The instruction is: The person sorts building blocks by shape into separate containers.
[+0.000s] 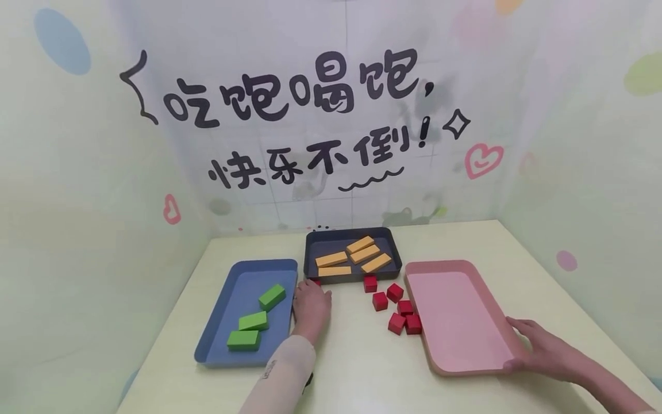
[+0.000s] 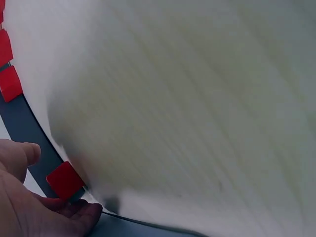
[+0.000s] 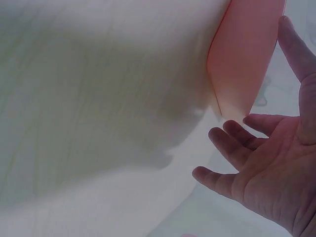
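To the left of the left hand, and just beside it, a blue tray (image 1: 219, 339) lies on the pale table (image 1: 351, 368). Three green blocks (image 1: 253, 321) sit in the tray, staggered from its near end up towards that hand. The left hand (image 1: 312, 305), at the end of a light sleeve (image 1: 281, 371), reaches forward along the tray's right side. In the left wrist view its thumb stands apart from its loosely bent fingers, with a single red cube (image 2: 65, 180) between them; the hand is not clamped on it, and whether the fingertips touch the cube I cannot tell.

Just beyond the left hand and stretching to its right is a dark tray (image 1: 357, 277) holding five orange blocks (image 1: 364, 253). Black lettering (image 1: 297, 132) covers the wall behind, well beyond both hands.

Between the two hands, six more red cubes (image 1: 380, 301) are scattered from the dark tray's front down to the left side of a pink tray (image 1: 460, 322), nothing inside it. That tray lies just left of the right hand (image 1: 548, 351), whose fingers are spread and fairly straight. Its thumb and one finger rest against the tray's outer right side, near the close corner, without gripping it.
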Available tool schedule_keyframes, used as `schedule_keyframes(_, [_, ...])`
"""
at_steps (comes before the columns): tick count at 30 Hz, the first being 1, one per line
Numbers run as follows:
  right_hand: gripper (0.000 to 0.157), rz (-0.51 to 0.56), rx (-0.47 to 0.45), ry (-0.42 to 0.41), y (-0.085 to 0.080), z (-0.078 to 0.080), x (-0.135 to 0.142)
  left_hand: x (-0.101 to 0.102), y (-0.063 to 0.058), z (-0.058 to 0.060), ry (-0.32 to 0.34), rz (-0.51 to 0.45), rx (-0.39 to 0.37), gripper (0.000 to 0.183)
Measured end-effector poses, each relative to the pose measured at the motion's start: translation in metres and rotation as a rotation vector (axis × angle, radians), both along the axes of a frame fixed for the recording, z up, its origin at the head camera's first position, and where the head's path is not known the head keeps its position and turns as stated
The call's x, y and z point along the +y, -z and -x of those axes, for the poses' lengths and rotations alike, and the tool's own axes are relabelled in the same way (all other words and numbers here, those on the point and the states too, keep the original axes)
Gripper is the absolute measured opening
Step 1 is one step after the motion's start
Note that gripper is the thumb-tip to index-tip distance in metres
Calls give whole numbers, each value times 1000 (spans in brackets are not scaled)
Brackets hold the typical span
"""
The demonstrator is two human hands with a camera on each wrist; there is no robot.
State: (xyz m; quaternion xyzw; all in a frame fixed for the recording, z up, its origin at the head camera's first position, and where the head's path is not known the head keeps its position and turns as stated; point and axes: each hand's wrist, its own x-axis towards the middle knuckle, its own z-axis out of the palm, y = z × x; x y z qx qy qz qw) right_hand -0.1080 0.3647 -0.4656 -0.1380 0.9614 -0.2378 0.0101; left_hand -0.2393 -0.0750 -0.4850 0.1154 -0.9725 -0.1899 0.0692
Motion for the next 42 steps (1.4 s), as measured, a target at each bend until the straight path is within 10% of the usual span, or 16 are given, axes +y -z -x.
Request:
schedule_keyframes(15, [95, 13, -34, 51, 3, -3, 0, -7, 0, -4, 68, 75, 75, 39])
schedule_keyframes(23, [92, 32, -69, 46, 10, -7, 5, -3, -3, -10, 174, -67, 62, 35])
schedule_keyframes(42, [91, 46, -54, 13, 10, -5, 4, 59, -36, -14, 433, -240, 6, 31])
